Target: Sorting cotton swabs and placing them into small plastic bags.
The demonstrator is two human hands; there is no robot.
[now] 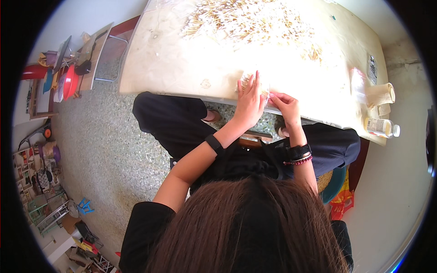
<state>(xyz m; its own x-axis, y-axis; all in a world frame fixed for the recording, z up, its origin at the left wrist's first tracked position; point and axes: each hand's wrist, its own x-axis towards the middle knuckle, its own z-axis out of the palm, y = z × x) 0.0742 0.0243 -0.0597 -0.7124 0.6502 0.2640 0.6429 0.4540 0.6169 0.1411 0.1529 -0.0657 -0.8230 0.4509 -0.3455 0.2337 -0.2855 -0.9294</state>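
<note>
1. Here we are at the near edge of the tabletop (169, 63), around its middle, and there's the small clear bag (267, 92) with a batch of sticks (246, 82) at it, white-tipped like cotton swabs, partly hidden by the fingers.
2. Left hand (249, 103): stretched out nearly flat, fingers toward the far edge, laid over the bag and sticks, not curled round them.
3. Right hand (287, 107): thumb and finger brought together, apparently nipping the bag's right side.
4. Handling, by my reckoning: very light, the film thin, limp and slippery, so a flat palm steadies it nicely.
5. The sticks look slim and stiff; squeezed hard sideways they might snap, and the soft tips could crush. Gentle pressure along the shafts, please!
6. Best hold? The bag's loose rim, fingertip and thumb, clear of the tips.
7. Toward the far edge, a big loose pile (255, 22) of similar sticks; by the near right corner, a clear bottle (380, 127) lying on its side.
</note>
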